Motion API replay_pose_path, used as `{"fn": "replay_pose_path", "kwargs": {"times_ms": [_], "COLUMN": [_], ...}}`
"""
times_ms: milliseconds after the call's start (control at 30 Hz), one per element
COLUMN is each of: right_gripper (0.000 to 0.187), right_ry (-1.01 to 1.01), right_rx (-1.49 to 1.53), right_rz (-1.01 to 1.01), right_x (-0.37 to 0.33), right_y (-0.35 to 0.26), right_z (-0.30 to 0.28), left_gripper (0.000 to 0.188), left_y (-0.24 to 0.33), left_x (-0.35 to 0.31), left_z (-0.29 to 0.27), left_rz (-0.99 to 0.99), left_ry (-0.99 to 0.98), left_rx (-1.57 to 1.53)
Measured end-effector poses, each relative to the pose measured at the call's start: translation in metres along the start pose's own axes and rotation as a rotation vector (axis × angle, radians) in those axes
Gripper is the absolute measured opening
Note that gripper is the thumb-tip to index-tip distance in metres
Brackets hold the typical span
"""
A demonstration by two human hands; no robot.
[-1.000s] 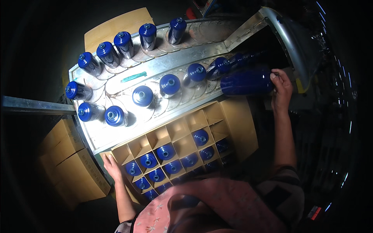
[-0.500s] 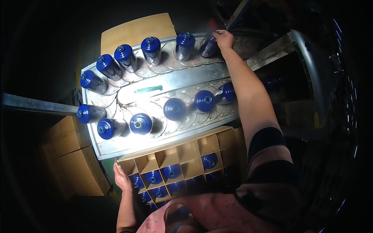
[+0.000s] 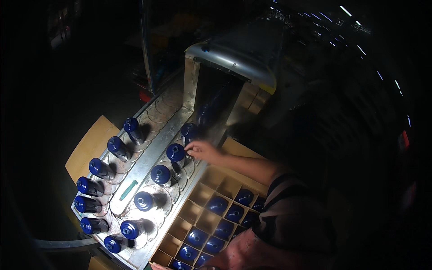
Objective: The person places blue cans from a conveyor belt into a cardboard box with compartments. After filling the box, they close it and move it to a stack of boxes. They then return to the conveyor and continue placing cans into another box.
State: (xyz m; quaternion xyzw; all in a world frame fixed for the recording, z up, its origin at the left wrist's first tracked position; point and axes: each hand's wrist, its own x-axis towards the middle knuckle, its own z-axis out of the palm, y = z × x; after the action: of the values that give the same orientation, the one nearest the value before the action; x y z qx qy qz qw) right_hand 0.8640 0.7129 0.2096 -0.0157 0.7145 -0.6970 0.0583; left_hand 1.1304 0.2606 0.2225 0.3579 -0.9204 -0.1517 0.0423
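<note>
My right hand [image 3: 201,151] reaches in over the conveyor from the right. Its bent fingers are slightly apart, with the tips beside a glossy blue bottle-shaped container [image 3: 176,153] in the near row; whether they touch it is unclear. Another blue container [image 3: 189,130] stands just beyond the fingertips. At the bottom edge shows a small part of my left hand [image 3: 158,266], on the corner of a divided cardboard box [image 3: 192,211], gripping its edge. Several blue containers sit in the box's cells, while other cells hold nothing.
Overlapping plates carry more blue containers in a far row [image 3: 118,147] and round the left bend. A green tool-like piece [image 3: 129,190] lies on the central metal strip [image 3: 150,155]. A metal hood [image 3: 231,63] spans the conveyor. Behind it stands a cardboard flap [image 3: 92,146].
My view has turned to the right. My right hand has left the container in the far row and come across to the near row. My left hand remains at the box's corner.
</note>
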Motion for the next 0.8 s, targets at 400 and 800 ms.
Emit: {"fn": "replay_pose_path", "kwargs": {"times_ms": [400,800], "right_gripper": [0.038,0.047], "right_ry": [-0.070,-0.124], "right_rx": [-0.519,-0.587], "right_rz": [0.383,0.344], "right_x": [-0.374,-0.360], "right_y": [0.039,0.026], "right_z": [-0.027,-0.066], "left_gripper": [0.028,0.029], "left_y": [0.030,0.070], "left_x": [-0.074,-0.231], "left_z": [-0.034,-0.045], "left_rz": [0.590,0.815], "left_ry": [0.000,-0.592], "left_rx": [-0.608,-0.221]}}
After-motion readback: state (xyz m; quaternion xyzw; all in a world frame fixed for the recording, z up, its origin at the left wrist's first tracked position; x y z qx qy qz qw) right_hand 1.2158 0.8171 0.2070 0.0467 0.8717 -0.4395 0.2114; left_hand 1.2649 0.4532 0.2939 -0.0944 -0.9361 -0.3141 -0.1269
